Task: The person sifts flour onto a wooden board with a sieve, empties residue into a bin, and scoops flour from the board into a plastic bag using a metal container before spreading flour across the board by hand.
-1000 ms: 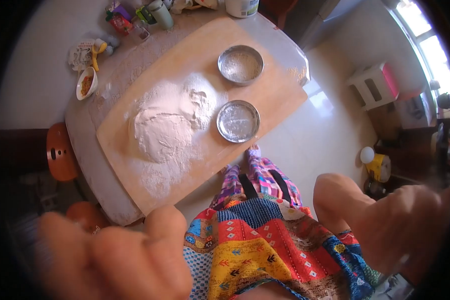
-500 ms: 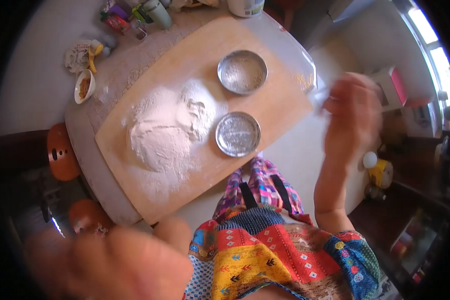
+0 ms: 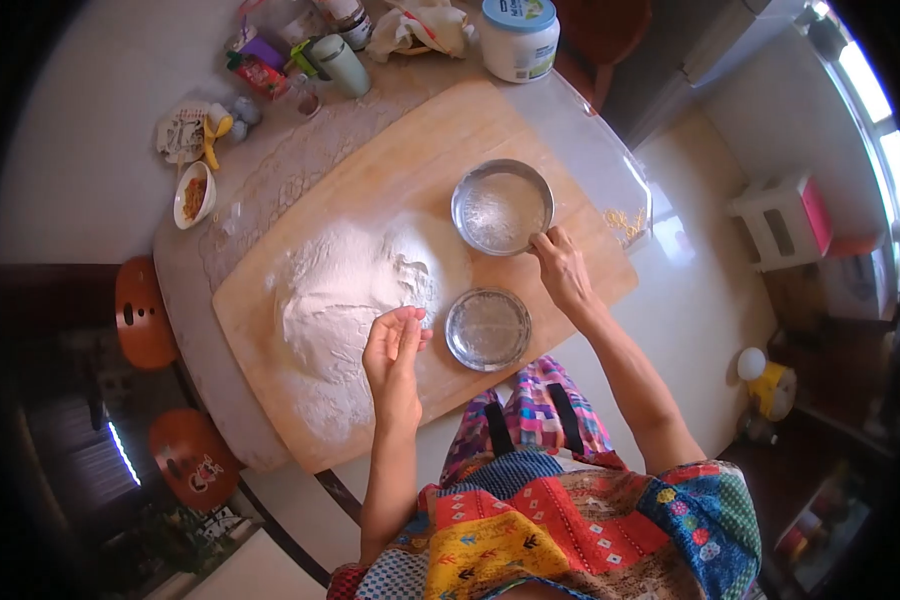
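My right hand (image 3: 562, 268) is closed on the near right rim of a round metal sieve (image 3: 502, 208), with thumb and fingers pinching its edge. White flour clings inside the sieve, and tan shows through its bottom. Below it, a second round metal pan (image 3: 488, 330), dusted with flour, rests on the wooden board (image 3: 450, 130). A wide heap of flour (image 3: 335, 300) covers the board's left part. Over the heap's near right edge hovers my left hand (image 3: 395, 355), its fingers curled in and the thumb close to them; I see nothing in it.
A white tub with a blue lid (image 3: 519, 40) stands at the table's far edge. A pale green tumbler (image 3: 340, 66) and a bowl of food (image 3: 195, 196) are at the far left. Orange chairs (image 3: 192, 460) line the left side. Yellowish bits (image 3: 625, 222) lie near the right corner.
Both hands, raised and blurred before, have come down over the board. My right hand has taken hold of the sieve's rim; my left hand has moved in beside the flour.
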`<state>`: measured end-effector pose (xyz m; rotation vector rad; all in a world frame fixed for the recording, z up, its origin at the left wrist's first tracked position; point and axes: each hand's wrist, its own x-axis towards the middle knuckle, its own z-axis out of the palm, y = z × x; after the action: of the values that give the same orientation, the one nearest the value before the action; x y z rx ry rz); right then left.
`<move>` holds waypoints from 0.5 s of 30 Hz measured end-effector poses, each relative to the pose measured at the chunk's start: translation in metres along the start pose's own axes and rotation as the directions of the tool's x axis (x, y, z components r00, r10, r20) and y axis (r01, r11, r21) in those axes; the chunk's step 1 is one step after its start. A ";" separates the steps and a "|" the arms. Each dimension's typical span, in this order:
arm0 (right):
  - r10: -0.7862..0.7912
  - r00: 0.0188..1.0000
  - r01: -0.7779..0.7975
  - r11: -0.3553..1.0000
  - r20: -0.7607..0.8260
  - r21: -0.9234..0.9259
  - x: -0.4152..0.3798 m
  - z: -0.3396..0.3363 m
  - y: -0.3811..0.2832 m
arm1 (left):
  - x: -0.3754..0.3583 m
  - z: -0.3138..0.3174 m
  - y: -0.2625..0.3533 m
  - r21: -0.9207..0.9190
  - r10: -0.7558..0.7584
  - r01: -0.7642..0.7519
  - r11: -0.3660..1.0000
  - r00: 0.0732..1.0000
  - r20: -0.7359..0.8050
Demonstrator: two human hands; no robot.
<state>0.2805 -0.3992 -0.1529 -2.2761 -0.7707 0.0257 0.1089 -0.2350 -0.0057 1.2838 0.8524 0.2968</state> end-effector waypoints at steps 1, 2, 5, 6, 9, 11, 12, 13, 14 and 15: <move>-0.073 0.997 0.073 0.997 -0.011 -0.003 0.001 -0.011 -0.011 | 0.002 0.001 -0.001 0.016 -0.005 0.005 1.000 1.000 0.004; -0.145 0.989 0.145 0.989 -0.022 -0.006 0.001 -0.022 -0.022 | 0.004 0.002 -0.001 0.014 -0.003 0.004 1.000 1.000 -0.005; -0.218 0.975 0.212 0.966 0.030 0.145 0.001 -0.055 -0.054 | 0.012 -0.002 0.000 0.122 -0.024 0.020 0.992 0.999 0.033; -0.226 0.974 0.219 0.964 0.031 0.153 0.002 -0.062 -0.061 | 0.014 -0.006 0.004 0.123 -0.021 0.018 0.992 1.000 0.022; -0.307 0.946 0.280 0.935 0.105 0.217 0.000 -0.082 -0.077 | 0.022 -0.023 0.012 0.044 -0.122 0.117 0.992 0.982 0.142; -0.358 0.916 0.310 0.919 0.183 0.245 -0.002 -0.094 -0.088 | 0.020 -0.031 0.018 0.070 -0.135 0.125 0.990 0.975 0.177; -0.361 0.915 0.313 0.917 0.182 0.247 -0.003 -0.097 -0.092 | 0.017 -0.034 0.021 0.098 -0.149 0.130 0.987 0.964 0.219; -0.412 0.891 0.364 0.899 0.189 0.245 -0.002 -0.100 -0.094 | 0.014 -0.035 0.024 0.098 -0.147 0.129 0.987 0.965 0.217; -0.461 0.865 0.413 0.878 0.196 0.243 -0.002 -0.100 -0.096 | 0.010 -0.037 0.025 0.091 -0.137 0.121 0.988 0.970 0.200; -0.463 0.865 0.414 0.877 0.195 0.245 -0.004 -0.097 -0.099 | 0.006 -0.038 0.026 0.084 -0.128 0.114 0.990 0.975 0.183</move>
<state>0.2486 -0.4070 -0.0179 -1.8836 -1.3492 0.1687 0.0929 -0.1963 0.0146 1.2997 0.7816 0.0465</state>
